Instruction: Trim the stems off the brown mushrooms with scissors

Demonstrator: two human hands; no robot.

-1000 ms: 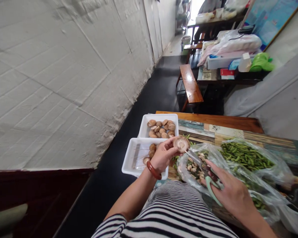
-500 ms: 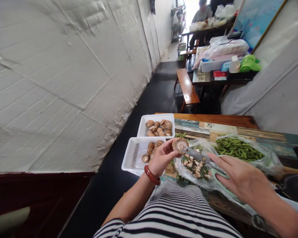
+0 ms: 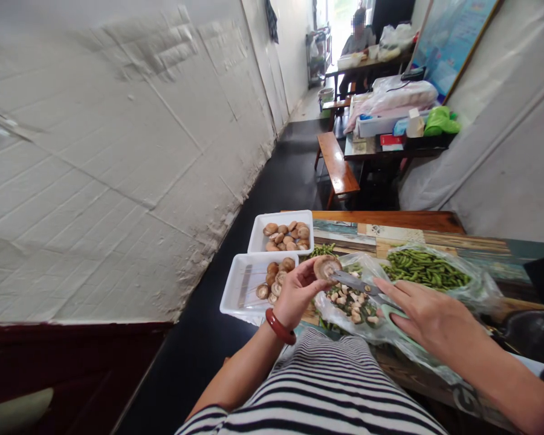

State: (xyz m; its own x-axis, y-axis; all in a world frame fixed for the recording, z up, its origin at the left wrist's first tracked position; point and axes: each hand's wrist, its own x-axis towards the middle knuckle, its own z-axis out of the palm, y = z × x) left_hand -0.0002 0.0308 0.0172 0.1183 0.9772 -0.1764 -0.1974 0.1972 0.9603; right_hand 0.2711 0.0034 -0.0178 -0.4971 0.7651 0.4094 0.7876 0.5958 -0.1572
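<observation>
Pinched between the thumb and fingertips of the left hand [image 3: 297, 294], a mushroom [image 3: 326, 266] is held up with its pale underside turned toward the right. Scissors [image 3: 361, 285] are gripped by the right hand [image 3: 428, 317], fingers closed through the green handles, and the blade tips are brought right up to the mushroom's underside. Both are held above a clear plastic bag [image 3: 344, 317] in which cut stems are collected. Just left of the left hand, a white tray [image 3: 247, 289] holding a few mushrooms is set at the table [image 3: 390, 219] edge, and a second tray [image 3: 281, 232] with more mushrooms is placed behind it. A bag of green beans [image 3: 424, 270] is laid further right. A red bangle [image 3: 280, 327] is worn on the left wrist.
</observation>
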